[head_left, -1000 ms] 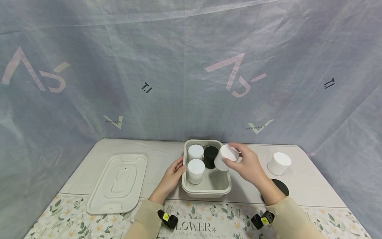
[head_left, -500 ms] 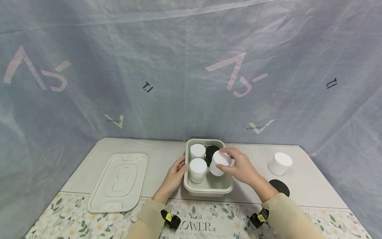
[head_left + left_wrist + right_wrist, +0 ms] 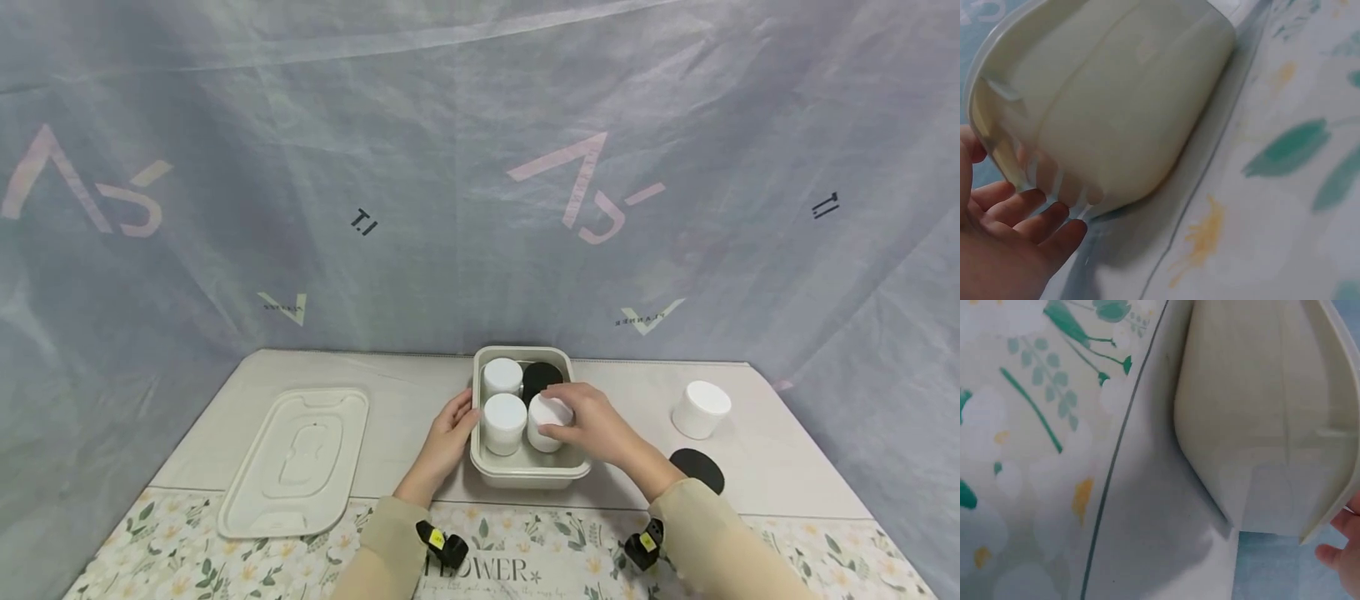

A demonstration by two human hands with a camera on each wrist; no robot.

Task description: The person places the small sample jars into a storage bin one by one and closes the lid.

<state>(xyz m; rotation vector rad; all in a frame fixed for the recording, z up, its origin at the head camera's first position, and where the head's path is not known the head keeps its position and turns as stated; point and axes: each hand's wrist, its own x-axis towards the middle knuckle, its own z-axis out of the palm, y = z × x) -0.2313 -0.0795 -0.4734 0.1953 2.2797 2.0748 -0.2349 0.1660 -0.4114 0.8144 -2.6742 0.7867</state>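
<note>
We see the right hand (image 3: 596, 421) holding a white jar (image 3: 550, 411), thumb on the near side and fingers on the far side of its top, inside a pale tub (image 3: 528, 478) on the counter (image 3: 408, 387). That jar stands upright in the front right part of the tub; whether its base touches the floor of the tub we cannot tell. Just to its left is the front white jar (image 3: 505, 414), with the rear white jar (image 3: 502, 374) behind that one, and the black jar (image 3: 542, 378) fills the back right corner. The left hand (image 3: 442, 443) rests against the tub's left side, its fingers loosely extended and spread along the outer wall and its thumb at the rim, as we see from the left wrist. From the right wrist we make out only a bit of the right hand beside the tub's edge. Well to the left of the tub a pale lid (image 3: 296, 460) lies flat, its near end over the floral cloth (image 3: 180, 550). To the right we find a lone white jar (image 3: 702, 408) and, nearer, a black round top (image 3: 699, 469), partly covered by the right sleeve (image 3: 705, 521).
</note>
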